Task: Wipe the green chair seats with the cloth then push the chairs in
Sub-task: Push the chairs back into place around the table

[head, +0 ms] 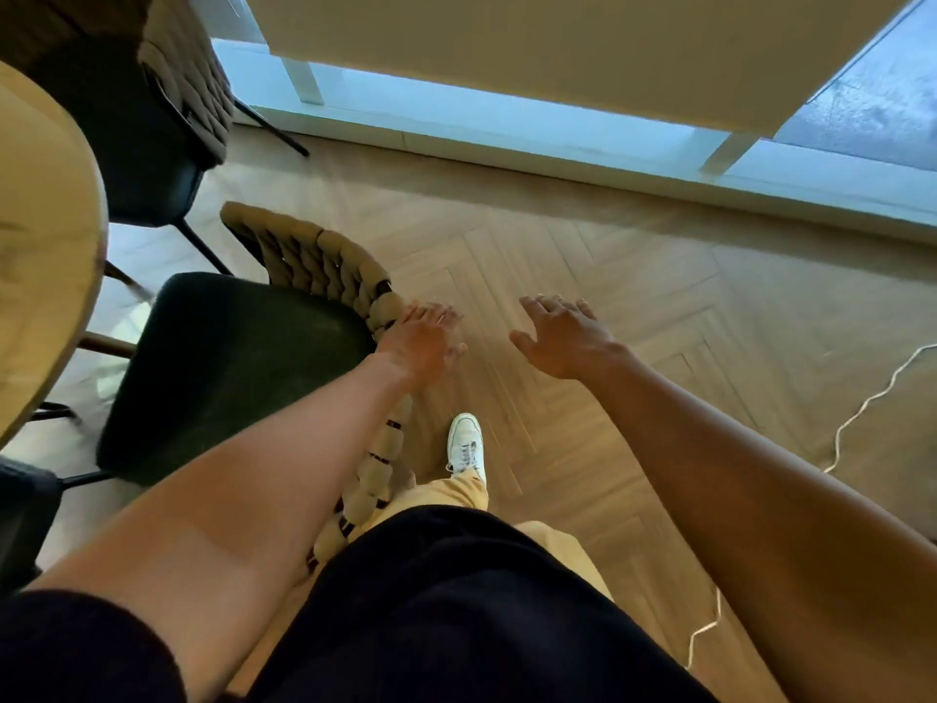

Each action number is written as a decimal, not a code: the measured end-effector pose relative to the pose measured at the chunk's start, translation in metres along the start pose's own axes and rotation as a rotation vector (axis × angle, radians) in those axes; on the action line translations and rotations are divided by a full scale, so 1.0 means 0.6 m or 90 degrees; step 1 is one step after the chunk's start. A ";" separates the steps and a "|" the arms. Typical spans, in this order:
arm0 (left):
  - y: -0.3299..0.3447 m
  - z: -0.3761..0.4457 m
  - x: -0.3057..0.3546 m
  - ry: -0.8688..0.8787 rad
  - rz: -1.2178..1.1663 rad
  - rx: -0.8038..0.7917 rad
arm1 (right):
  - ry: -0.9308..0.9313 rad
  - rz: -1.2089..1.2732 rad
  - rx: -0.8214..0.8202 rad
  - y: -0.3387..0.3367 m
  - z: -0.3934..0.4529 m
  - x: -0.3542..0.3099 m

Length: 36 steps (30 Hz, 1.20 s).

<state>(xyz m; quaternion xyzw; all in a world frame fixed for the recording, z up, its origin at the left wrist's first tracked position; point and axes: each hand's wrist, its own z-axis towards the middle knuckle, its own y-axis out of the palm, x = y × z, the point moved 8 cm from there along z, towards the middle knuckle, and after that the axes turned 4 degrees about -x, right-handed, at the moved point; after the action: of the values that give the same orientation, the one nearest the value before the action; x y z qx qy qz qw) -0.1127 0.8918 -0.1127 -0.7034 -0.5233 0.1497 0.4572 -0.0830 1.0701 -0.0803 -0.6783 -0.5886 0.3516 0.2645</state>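
Chair seat [223, 367] dk green, woven back [324, 256] tan; floor [608, 296] light herringbone wood; shoe [465, 443] white, cord [862, 403] white.

A table [45, 235] stood at the left, with one chair [228, 367] just right of it and another chair [152, 119] behind that. The left hand [423, 342] seemed to rest on the nearer chair's backrest; the right hand [563, 337] hung over the floor [634, 296], a window [507, 124] beyond.
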 end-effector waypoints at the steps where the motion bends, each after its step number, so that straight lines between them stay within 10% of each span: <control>1: -0.014 0.013 -0.007 -0.005 -0.007 0.000 | -0.007 -0.005 0.003 -0.020 0.018 -0.001; 36: -0.361 0.358 -0.202 -0.406 -0.263 0.166 | -0.432 -0.313 -0.073 -0.479 0.602 -0.104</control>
<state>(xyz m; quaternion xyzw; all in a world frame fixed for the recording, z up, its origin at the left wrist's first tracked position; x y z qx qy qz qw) -0.4401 0.8980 -0.0874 -0.4378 -0.7458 0.3308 0.3778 -0.5476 1.0367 -0.0696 -0.3769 -0.8054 0.4479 0.0935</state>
